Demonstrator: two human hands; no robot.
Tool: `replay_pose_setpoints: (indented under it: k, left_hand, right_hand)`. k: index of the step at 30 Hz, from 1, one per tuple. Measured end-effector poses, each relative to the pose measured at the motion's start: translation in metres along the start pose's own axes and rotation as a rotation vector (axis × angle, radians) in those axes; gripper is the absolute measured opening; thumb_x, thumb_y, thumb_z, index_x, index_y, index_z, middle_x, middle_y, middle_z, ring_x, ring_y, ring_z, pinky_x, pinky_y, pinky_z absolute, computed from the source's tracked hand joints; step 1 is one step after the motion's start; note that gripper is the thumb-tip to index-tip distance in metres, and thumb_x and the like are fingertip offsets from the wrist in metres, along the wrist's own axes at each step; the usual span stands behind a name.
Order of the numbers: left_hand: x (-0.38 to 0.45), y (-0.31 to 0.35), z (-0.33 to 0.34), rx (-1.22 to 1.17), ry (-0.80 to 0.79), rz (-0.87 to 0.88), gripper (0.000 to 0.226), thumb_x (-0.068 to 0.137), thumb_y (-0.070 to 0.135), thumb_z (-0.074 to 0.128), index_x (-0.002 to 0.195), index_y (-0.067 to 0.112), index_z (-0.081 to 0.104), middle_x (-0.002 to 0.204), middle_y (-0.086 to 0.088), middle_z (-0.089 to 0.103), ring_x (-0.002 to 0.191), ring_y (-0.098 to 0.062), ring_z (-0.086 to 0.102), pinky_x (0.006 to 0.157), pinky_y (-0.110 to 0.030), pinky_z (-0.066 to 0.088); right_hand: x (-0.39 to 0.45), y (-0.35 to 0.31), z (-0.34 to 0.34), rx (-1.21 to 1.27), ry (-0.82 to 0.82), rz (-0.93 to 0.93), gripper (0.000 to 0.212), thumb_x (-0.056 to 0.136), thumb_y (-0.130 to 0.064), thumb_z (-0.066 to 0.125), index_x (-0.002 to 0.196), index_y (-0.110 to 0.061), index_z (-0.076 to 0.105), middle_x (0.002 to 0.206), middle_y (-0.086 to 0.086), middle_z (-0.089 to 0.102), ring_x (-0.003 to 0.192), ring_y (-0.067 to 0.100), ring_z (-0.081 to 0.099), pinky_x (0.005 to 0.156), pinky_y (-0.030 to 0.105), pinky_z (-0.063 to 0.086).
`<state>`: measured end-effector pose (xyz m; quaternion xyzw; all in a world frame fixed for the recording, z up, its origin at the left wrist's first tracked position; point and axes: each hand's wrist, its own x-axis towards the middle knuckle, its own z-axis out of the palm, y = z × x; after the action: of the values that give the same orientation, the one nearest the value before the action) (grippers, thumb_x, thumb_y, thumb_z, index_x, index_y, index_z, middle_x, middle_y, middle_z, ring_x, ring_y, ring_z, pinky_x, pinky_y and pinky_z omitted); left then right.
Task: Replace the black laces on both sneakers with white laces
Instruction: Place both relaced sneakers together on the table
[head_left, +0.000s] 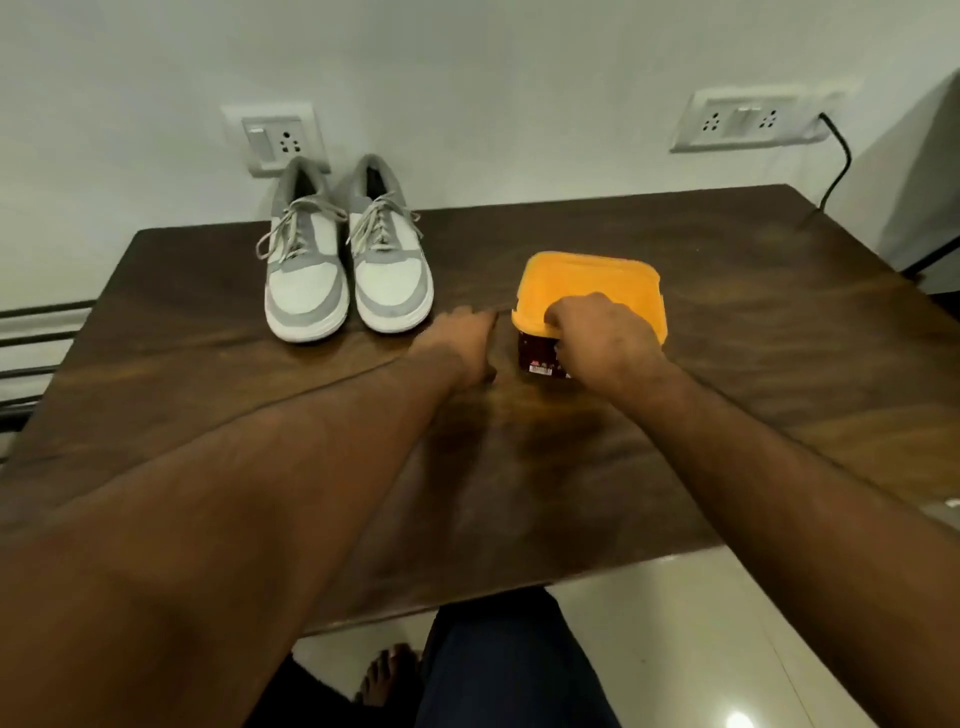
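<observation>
**A:** So what was in the box? The tub (589, 306) sat near the middle of the table (753, 332), a bit toward the right edge, with an orange lid (587, 280) closed on top. Couldn't see inside at all.

**B:** Same here. The side below the lid looked dark, with a wrapper or sticker on it: a barcode-ish white patch and a tiny red logo low on the near face. Way too blurry to read any of it.

**A:** And the hands? The right hand (605, 345) was on the tub's near corner, fingers curled over the lid's edge, gripping it.

**B:** Yep. The left hand (460, 343) was just beside the tub on its left, fingers stretched out fairly straight and low over the table, holding nothing. Couldn't tell if it actually touched the tub.

**A:** The sneakers (348, 270)?

**B:** Both stood side by side at the table's far edge, toward the left corner, toes facing the person, well apart from the tub. Grey and white, and the laces (304, 228) on them looked pale grey-white, tied, loose ends hanging off the sides.

**A:** No readable brand on the shoes either.
</observation>
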<state>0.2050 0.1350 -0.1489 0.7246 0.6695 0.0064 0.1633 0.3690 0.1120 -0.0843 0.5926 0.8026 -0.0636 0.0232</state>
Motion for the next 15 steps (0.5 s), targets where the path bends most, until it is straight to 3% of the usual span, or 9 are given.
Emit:
replay_pose_setpoints:
  k: [8, 11, 15]
  left_hand:
    - [0.138, -0.030, -0.039, 0.052, 0.081, -0.029, 0.072, 0.089, 0.018, 0.061, 0.152, 0.021, 0.027, 0.154, -0.015, 0.030, 0.138, -0.036, 0.035, 0.112, -0.047, 0.035]
    - [0.176, -0.040, -0.051, 0.069, 0.052, -0.055, 0.080, 0.085, 0.022, 0.070, 0.153, 0.019, 0.026, 0.152, -0.016, 0.031, 0.138, -0.036, 0.036, 0.111, -0.046, 0.036]
    - [0.214, -0.043, -0.048, -0.053, 0.012, -0.090, 0.091, 0.077, 0.035, 0.081, 0.150, 0.013, 0.032, 0.152, -0.014, 0.038, 0.138, -0.031, 0.039, 0.111, -0.038, 0.037]
  right_hand:
    - [0.144, 0.061, -0.014, -0.031, 0.107, -0.243, 0.027, 0.094, -0.005, 0.046, 0.116, -0.014, 0.058, 0.109, 0.011, 0.063, 0.097, 0.028, 0.056, 0.069, 0.032, 0.034]
    - [0.197, 0.076, -0.008, 0.001, 0.086, -0.302, 0.026, 0.094, -0.005, 0.046, 0.115, -0.012, 0.060, 0.110, 0.010, 0.065, 0.101, 0.029, 0.058, 0.074, 0.035, 0.041]
    - [0.251, 0.083, 0.013, 0.039, 0.089, -0.293, 0.024, 0.092, -0.003, 0.045, 0.112, -0.011, 0.055, 0.108, 0.014, 0.063, 0.101, 0.033, 0.057, 0.077, 0.037, 0.040]
